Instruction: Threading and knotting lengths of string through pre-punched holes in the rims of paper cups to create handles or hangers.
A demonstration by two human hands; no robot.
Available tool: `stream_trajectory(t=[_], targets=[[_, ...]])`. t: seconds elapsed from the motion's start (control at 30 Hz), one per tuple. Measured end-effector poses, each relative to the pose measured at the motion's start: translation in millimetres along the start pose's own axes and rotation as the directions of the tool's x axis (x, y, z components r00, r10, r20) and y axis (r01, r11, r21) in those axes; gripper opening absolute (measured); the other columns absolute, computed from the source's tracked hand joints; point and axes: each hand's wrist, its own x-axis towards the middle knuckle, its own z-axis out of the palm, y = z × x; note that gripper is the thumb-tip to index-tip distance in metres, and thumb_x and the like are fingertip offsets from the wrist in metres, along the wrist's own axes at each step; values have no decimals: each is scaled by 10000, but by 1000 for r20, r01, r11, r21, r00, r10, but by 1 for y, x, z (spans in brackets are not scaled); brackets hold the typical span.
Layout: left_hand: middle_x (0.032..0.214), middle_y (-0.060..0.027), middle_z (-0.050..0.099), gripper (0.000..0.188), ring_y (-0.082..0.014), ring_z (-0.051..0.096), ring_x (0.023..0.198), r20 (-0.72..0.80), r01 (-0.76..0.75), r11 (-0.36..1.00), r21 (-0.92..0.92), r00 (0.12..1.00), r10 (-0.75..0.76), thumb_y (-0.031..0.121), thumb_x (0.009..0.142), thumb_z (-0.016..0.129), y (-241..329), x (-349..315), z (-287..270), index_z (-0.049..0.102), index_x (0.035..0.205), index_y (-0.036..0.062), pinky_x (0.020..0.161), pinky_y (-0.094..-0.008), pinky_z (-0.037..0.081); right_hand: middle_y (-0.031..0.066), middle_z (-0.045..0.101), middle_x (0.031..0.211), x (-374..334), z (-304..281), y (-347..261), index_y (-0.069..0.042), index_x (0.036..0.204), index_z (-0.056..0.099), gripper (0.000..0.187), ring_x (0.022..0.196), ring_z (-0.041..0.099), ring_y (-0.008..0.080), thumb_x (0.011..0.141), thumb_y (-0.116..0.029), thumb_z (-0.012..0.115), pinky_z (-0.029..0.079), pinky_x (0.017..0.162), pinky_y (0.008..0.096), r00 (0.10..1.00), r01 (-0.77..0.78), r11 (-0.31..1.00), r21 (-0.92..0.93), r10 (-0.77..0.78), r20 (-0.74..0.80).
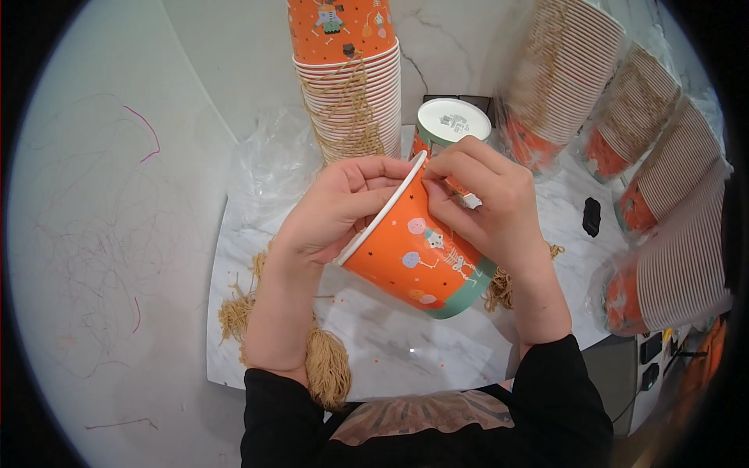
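Left hand [339,210] and right hand [488,199] grasp tilted orange paper cup [417,261] at rim, fingers pinching, above marble worktop [390,343]; cup stack [347,74] behind.

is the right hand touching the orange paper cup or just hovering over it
Touching. The head view shows the right hand wrapped over the orange paper cup, its fingertips pinching at the white rim, no gap.

We cannot see inside the orange cup [421,261]; the far cup stack [347,70] is cut off.
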Motion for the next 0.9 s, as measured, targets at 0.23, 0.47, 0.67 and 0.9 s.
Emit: stream_trajectory(t=[0.23, 0.47, 0.67, 0.9], targets=[[1024, -124, 714, 222, -153, 710, 889, -70, 7, 997, -74, 997, -12, 18, 950, 613, -17, 14, -6, 655, 1146, -78, 799, -284, 601, 49, 600, 825, -2, 3, 5, -60, 907, 647, 140, 685, 642, 228, 789, -65, 722, 515, 586, 336, 999, -28, 999, -16, 28, 30], [968, -53, 702, 139, -85, 665, 833, -213, -105, 945, 310, 961, 177, 19, 946, 580, -25, 16, 3, 661, 1049, -26, 747, -236, 552, 66, 601, 832, -2, 6, 5, -53, 913, 638, 128, 708, 645, 269, 810, -81, 709, 516, 611, 367, 993, -75, 997, -21, 77, 94], [828, -1, 658, 71, -63, 596, 721, -196, -116, 892, 436, 956, 220, 45, 895, 589, -19, 12, 6, 631, 912, -9, 668, -252, 504, 72, 611, 849, -3, 0, 13, -54, 928, 645, 118, 730, 645, 282, 839, -106, 701, 511, 629, 380, 966, -139, 990, 33, 128, 226], [742, -51, 634, 143, -112, 598, 682, -231, -46, 662, 748, 917, 325, 115, 844, 618, -15, 5, 7, 606, 830, -27, 662, -288, 498, 66, 614, 812, -3, -8, 20, -58, 932, 657, 117, 739, 638, 285, 845, -126, 698, 501, 635, 390, 938, -92, 995, -44, 102, 330]])
